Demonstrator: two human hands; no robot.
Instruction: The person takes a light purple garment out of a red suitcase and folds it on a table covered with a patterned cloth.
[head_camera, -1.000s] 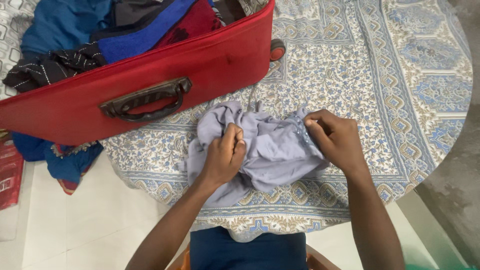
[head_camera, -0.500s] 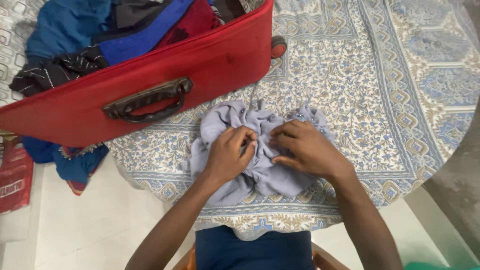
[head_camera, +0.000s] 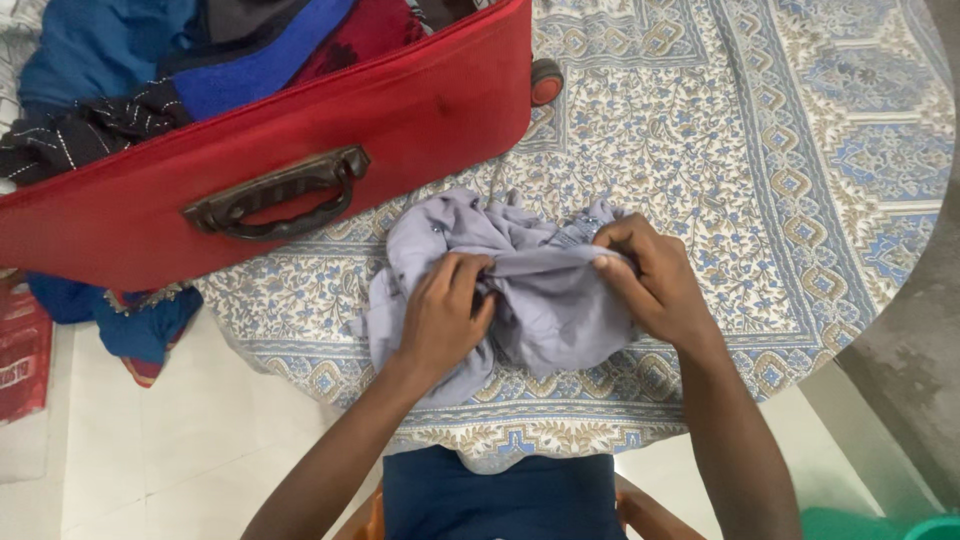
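One red fabric suitcase (head_camera: 300, 140) lies open at the left, rectangular, with one dark curved handle (head_camera: 275, 195) and one wheel (head_camera: 545, 82); several crumpled garments (head_camera: 150, 70) fill it. One soft, wrinkled grey garment (head_camera: 545, 300) lies bunched on the round desk (head_camera: 780, 180), on its floral printed cloth, just beside the suitcase. The left hand (head_camera: 440, 320) has its fingers clamped on the grey fabric; the right hand (head_camera: 650, 280) pinches it too.

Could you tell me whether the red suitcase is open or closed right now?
Open: the red suitcase shows no lid over it, and clothes lie exposed inside, heaped above its rim.
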